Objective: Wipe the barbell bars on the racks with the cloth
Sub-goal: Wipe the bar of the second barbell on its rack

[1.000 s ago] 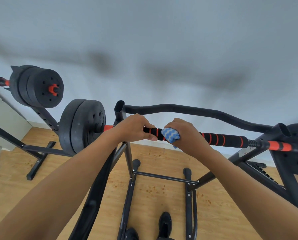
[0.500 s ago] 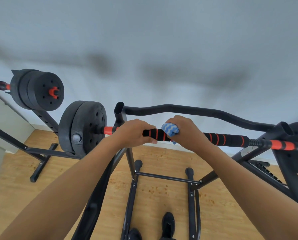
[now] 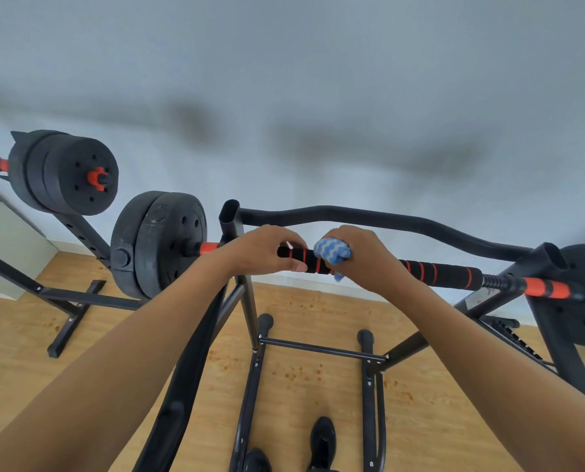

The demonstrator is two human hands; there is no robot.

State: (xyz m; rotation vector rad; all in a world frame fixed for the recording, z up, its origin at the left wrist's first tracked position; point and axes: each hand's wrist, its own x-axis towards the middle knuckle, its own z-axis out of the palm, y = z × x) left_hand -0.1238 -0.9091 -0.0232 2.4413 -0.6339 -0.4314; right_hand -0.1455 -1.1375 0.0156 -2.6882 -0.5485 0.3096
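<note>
Your right hand (image 3: 369, 257) has slid the cloth (image 3: 332, 255) leftward along the barbell bar (image 3: 437, 272), nearly meeting your left hand (image 3: 264, 250). Head view: both clamp the bar on the rack (image 3: 231, 219), left steadying, right wrapping cloth around foam.

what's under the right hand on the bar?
The blue-and-white cloth, wrapped on the barbell bar and gripped by the right hand. The bar section beneath cloth and hand is covered.

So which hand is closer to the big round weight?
Left. The left hand grips the bar just beside the weight; the right hand is farther along, holding the cloth.
</note>
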